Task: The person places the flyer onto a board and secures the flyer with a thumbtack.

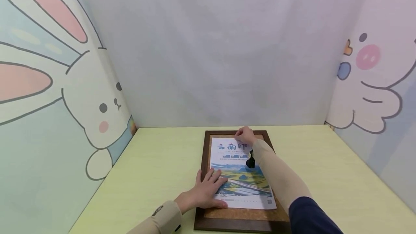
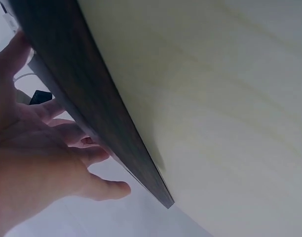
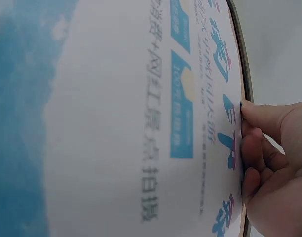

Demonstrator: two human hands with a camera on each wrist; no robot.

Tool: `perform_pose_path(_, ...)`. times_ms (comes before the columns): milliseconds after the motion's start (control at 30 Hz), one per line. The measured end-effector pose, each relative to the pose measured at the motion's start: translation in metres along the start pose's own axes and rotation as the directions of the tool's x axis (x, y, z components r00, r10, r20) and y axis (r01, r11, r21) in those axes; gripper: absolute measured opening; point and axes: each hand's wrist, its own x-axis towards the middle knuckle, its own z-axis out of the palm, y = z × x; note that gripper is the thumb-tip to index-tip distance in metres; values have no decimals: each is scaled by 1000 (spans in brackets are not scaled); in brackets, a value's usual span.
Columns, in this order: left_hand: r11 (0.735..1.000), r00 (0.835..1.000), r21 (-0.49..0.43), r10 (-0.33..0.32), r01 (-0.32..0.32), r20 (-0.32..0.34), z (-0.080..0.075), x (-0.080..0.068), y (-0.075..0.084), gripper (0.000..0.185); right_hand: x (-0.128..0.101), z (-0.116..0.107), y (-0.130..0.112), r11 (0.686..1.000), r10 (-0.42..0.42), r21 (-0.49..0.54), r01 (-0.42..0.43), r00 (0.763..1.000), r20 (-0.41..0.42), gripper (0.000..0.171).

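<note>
A cork board (image 1: 227, 213) with a dark brown frame (image 1: 240, 224) lies on the table. On it lies a printed poster (image 1: 238, 190) with blue lettering above a green and blue landscape. My left hand (image 1: 206, 192) rests with spread fingers across the board's left edge and the poster's lower left. At the poster's top edge is my right hand (image 1: 246, 135), its fingers curled. Between thumb and forefinger it seems to pinch a small dark blue pin-like piece (image 3: 241, 104), mostly hidden. The right wrist view shows the poster's lettering (image 3: 230, 138) close to these fingers.
The pale yellow table (image 1: 156, 161) extends on both sides of the board. A white cloth wall (image 1: 208, 53) stands behind it. Side walls carry a rabbit drawing (image 1: 87, 104) at left and a pig drawing (image 1: 373, 82) at right.
</note>
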Motion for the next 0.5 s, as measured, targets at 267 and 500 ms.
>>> perform_pose_path(267, 1000, 1000, -8, -11, 11, -7, 0, 1, -6, 79, -14, -22, 9, 997, -25, 76, 28, 999, -37, 22)
perform_pose_path(500, 999, 1000, -45, -14, 14, -3, -1, -1, -17, 79, -36, -60, 34, 978, -107, 163, 132, 983, -152, 31)
